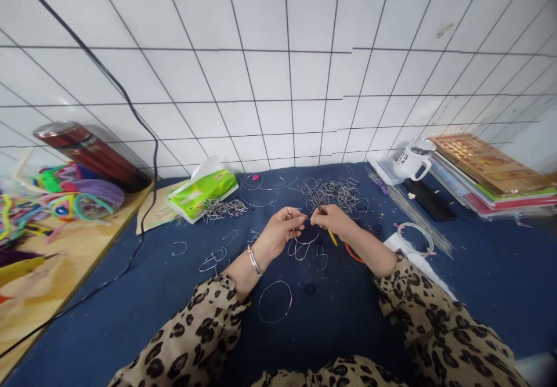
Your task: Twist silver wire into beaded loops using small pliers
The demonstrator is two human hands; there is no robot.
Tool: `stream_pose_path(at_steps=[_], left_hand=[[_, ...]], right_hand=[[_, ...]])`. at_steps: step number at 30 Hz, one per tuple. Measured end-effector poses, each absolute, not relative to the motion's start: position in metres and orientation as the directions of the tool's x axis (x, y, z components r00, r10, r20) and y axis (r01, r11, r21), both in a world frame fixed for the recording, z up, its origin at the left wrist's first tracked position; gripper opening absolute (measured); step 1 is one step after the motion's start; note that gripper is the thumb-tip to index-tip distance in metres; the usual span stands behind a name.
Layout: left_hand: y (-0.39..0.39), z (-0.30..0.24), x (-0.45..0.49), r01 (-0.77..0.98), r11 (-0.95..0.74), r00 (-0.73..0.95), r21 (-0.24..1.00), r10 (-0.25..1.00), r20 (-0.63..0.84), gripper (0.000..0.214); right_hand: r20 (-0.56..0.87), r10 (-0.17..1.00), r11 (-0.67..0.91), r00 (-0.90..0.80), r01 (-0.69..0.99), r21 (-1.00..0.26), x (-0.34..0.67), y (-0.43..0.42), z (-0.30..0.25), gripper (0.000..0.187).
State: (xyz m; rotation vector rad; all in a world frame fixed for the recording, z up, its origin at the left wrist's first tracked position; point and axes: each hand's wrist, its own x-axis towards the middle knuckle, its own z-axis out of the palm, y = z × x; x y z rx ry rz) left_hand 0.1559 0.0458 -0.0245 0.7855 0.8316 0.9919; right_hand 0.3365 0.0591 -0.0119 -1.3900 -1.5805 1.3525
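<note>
My left hand [285, 230], with a silver bangle on its wrist, is closed in a pinch on a thin wire [308, 219]. Close beside it, my right hand [333, 222] pinches the wire's other side, fingertips nearly meeting the left ones. A slim tool with a yellow handle [333, 238] is tucked in my right hand; its dark tip points up and away, and its exact kind is unclear. Just below the hands are thin wire loops [299, 251]. Nearer to me lies a wire ring [275, 302] with small pink beads.
Behind my hands lies a tangled wire heap [337, 194], with a smaller one [224, 208] by a green tissue pack [202, 192]. At right are straight wires [420, 219], a coil [415, 238], a white mug [413, 161] and stacked books [487, 166]. A black cable [154, 190] crosses the left.
</note>
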Motion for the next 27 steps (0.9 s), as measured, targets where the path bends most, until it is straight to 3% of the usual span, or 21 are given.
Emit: stream_pose_path(at_steps=[11, 17, 23, 27], left_hand=[[0.047, -0.029, 0.158, -0.347, 0.284, 0.254, 0.894, 0.946, -0.202, 0.024], [0.049, -0.023, 0.155, -0.213, 0.093, 0.177, 0.973, 0.983, -0.055, 0.016], [0.055, 0.004, 0.135, 0.003, -0.059, 0.312, 0.998, 0.949, 0.055, 0.013], [0.053, 0.021, 0.125, 0.018, -0.077, 0.432, 0.997, 0.9, 0.061, 0.009]], right_hand=[[-0.163, 0.959, -0.089, -0.234, 0.298, -0.95, 0.335, 0.059, -0.014, 0.01], [-0.137, 0.96, -0.08, -0.243, 0.232, -0.969, 0.334, 0.058, -0.015, 0.024], [-0.044, 0.99, -0.036, -0.131, 0.062, -0.997, 0.333, 0.059, -0.018, 0.038], [0.033, 0.985, 0.069, -0.167, 0.211, -0.975, 0.328, 0.058, -0.023, 0.039]])
